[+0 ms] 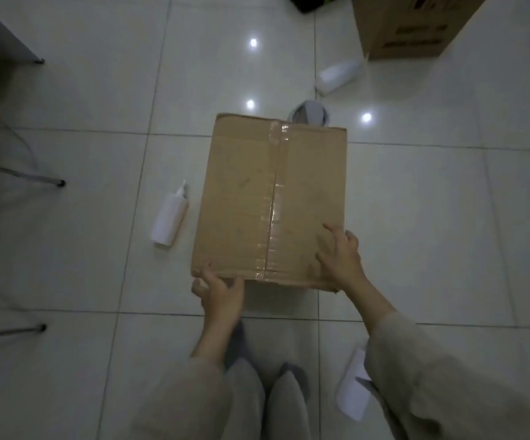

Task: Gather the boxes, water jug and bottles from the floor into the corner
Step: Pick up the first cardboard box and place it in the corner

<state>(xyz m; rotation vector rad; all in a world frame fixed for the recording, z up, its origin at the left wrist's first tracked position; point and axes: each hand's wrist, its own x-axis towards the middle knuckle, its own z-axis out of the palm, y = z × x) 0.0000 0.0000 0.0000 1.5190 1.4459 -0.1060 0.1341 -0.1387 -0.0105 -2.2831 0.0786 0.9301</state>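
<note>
A taped brown cardboard box [257, 192] fills the middle of the view over the tiled floor. My left hand [217, 289] grips its near left corner. My right hand [341, 254] holds its near right corner, fingers spread on the top. A white spray bottle [170, 219] lies on the floor just left of the box. Another white bottle [336, 77] lies on its side at the upper right. A second cardboard box [406, 23] stands at the top right. A white bottle [354, 392] lies by my right sleeve, partly hidden.
A roll of tape or similar round object [309, 112] peeks out behind the box's far edge. Metal chair legs [50, 182] and a grey furniture panel [0, 30] stand along the left. A dark object [308, 3] sits at the top edge.
</note>
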